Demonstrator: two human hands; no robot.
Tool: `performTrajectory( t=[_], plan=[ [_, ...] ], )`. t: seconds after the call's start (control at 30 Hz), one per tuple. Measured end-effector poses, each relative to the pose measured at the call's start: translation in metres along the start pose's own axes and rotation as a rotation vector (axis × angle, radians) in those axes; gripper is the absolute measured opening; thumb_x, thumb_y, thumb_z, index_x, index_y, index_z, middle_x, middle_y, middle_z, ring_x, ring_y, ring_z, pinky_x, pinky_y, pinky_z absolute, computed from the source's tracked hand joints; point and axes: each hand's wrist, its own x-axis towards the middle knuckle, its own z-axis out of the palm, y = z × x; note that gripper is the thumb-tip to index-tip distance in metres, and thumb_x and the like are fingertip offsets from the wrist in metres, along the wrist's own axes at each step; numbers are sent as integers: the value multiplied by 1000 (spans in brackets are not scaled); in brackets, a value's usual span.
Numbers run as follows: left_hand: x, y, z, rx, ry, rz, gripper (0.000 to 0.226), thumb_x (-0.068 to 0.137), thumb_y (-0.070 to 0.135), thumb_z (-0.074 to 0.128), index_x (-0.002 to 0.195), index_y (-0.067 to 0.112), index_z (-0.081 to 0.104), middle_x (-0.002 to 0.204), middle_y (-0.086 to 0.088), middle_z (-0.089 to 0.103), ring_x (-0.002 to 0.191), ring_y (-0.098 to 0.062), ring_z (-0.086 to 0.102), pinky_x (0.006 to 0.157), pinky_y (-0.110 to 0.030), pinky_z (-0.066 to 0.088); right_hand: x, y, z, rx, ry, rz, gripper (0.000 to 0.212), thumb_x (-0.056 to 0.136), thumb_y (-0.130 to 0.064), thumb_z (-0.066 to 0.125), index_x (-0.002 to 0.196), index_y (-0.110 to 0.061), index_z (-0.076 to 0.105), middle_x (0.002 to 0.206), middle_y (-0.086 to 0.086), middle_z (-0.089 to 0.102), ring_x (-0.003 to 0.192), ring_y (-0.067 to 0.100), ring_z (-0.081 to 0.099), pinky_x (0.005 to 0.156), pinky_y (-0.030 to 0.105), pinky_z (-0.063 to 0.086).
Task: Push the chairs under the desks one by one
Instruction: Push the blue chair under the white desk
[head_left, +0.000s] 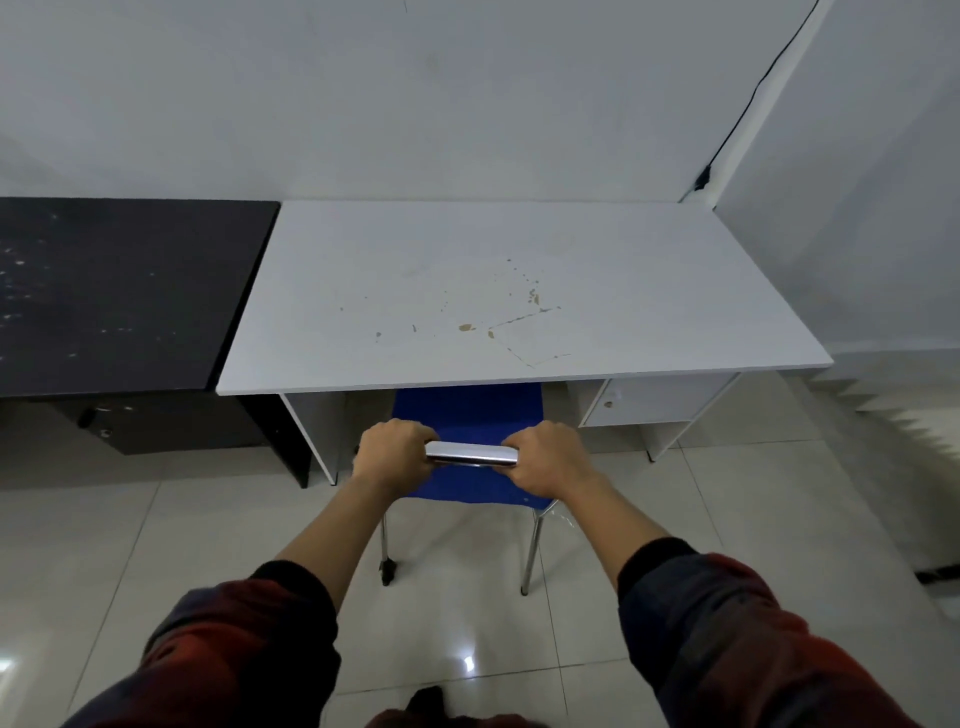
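A blue chair (467, 410) with chrome legs stands in front of the white desk (519, 291), its seat partly under the desktop's front edge. Both of my hands grip the chair's chrome top rail (471, 453). My left hand (393, 451) holds the rail's left end and my right hand (550, 457) holds its right end. The two rear legs stand on the tiled floor outside the desk; the front legs are hidden.
A black desk (130, 291) adjoins the white one on the left, with a dark drawer unit beneath. A white cabinet (649, 402) sits under the white desk's right side. Walls close the back and right. A black cable (753, 98) runs down the corner.
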Motion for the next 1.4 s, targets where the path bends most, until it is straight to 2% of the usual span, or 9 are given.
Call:
performTrajectory(
  t=[0.23,0.37,0.5,0.7,0.8,0.9,1.17,1.27,1.4],
  plan=[
    [-9,8,7,6,32,-10,22,90,40,65,106,28,72,95,8,72,80,-12,64,61,-23,39,0,9,3,-11,-12,-32,36,92,-57,56,95,-26,74,75,-6,69,64,15,60,56,26,46],
    [-6,7,11,2,82,27,23,89,42,66,103,27,74,89,7,72,75,-15,65,60,-25,44,3,12,2,-28,-12,-42,32,93,-52,57,96,-27,74,77,-5,70,67,16,61,56,25,44],
    [6,9,13,7,116,44,19,87,40,66,99,27,75,84,7,71,70,-16,65,57,-26,46,12,14,0,16,-11,72,20,92,-45,62,100,-31,73,84,-8,70,75,15,64,65,29,52],
    [25,0,3,2,40,-17,22,89,41,64,107,29,72,92,8,71,76,-15,64,59,-25,40,35,0,8,-21,-21,220,16,90,-44,65,104,-36,71,91,-6,68,87,20,62,82,37,48],
    [29,0,-1,-57,3,-58,22,90,39,64,107,27,72,91,6,72,75,-16,64,61,-26,46,40,5,2,11,-30,194,18,90,-42,66,106,-36,72,89,-8,68,83,17,62,72,32,50],
    [27,0,-3,-111,-74,-42,23,91,37,64,111,26,70,95,5,72,76,-14,63,65,-27,51,36,9,0,25,-62,142,17,92,-40,65,108,-36,71,88,-10,67,78,14,59,60,26,40],
    [21,-10,0,-71,-67,-59,25,95,27,60,118,27,69,102,5,72,83,-17,65,64,-26,47,37,2,-6,53,-87,67,19,91,-37,63,108,-36,72,86,-13,66,76,11,59,55,23,38],
    [22,-9,2,-64,-55,-48,25,95,26,60,118,27,68,101,4,72,84,-17,66,69,-29,54,37,3,-8,45,-90,55,17,90,-36,62,103,-34,73,83,-12,65,75,12,60,59,26,45],
    [23,-9,8,-39,-37,-52,24,94,25,60,117,28,69,99,5,71,83,-16,65,68,-28,51,37,7,-5,38,-95,39,18,90,-38,60,99,-30,74,82,-9,66,73,13,60,61,29,51]
  ],
)
